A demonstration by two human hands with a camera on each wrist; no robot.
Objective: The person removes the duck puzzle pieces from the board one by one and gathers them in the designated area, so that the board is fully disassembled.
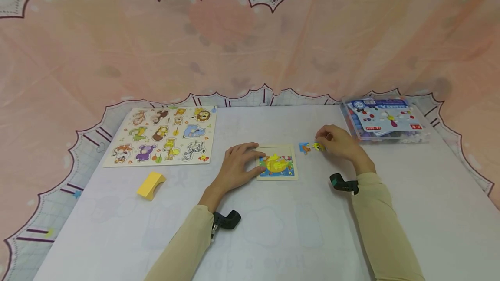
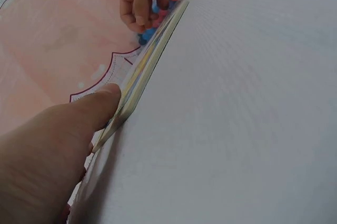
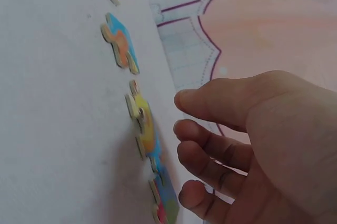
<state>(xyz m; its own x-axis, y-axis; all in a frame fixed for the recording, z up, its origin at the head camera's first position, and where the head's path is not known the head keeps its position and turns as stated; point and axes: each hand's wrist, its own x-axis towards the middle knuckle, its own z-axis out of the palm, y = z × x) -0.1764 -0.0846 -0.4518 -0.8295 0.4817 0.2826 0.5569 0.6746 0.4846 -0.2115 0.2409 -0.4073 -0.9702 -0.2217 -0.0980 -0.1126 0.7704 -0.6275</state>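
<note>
We see the left hand (image 1: 239, 164) at the left edge of the wooden puzzle frame (image 1: 282, 150), its thumb and index finger loosely extended, spread apart and touching that side, the thumb at the part closer to us. The frame lies around the middle of the worktop (image 1: 297, 224), its sides roughly in line with the worktop's far edge; foreshortening keeps us from telling which side is longer. Its yellow figure (image 1: 276, 165) points its narrow top toward the far edge, and bare wood shows above

The right hand (image 1: 339, 143) hangs half open beside the loose pieces, fingers bent, a gap between thumb and index, and we see nothing in its grasp. From the frame's right edge the pieces form a row toward this hand, parallel to the far edge: a blue-and-orange piece (image 3: 120, 42), a yellow piece (image 3: 145, 121) nearest the thumb, and a third piece (image 3: 167, 195) below the fingers in the right wrist view

We find a plastic box (image 1: 384, 120) by the far right corner, an animal board (image 1: 164, 135) by the far left corner, and a yellow arch block (image 1: 150, 184) nearer us
</note>
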